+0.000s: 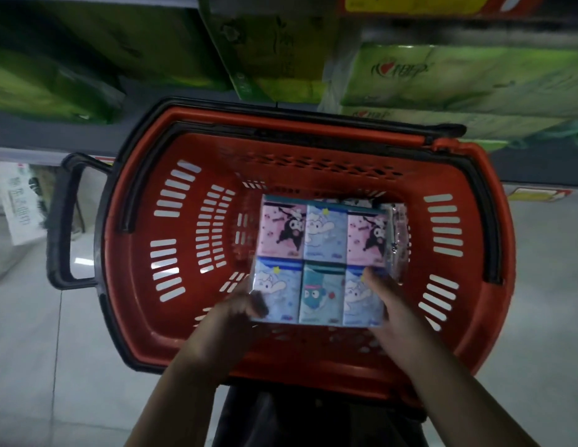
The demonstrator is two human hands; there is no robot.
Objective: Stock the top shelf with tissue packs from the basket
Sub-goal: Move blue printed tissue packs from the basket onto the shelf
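There was one red basket (474, 333) and one wrapped tissue pack (320, 256) of six packets (324, 232): two pink, three pale blue, one teal

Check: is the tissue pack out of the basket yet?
No, the tissue pack lies inside the red basket, left hand and right hand gripping its near corners.

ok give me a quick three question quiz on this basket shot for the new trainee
1. True or false: the left hand and right hand both grip the clear-wrapped cartoon tissue multipack within the red plastic basket.
2. How many small packs show on its top face? A four, B six, C nine
3. Fill in: the teal pack sits in the ____ of the near row.
Key: 1 true; 2 B; 3 middle
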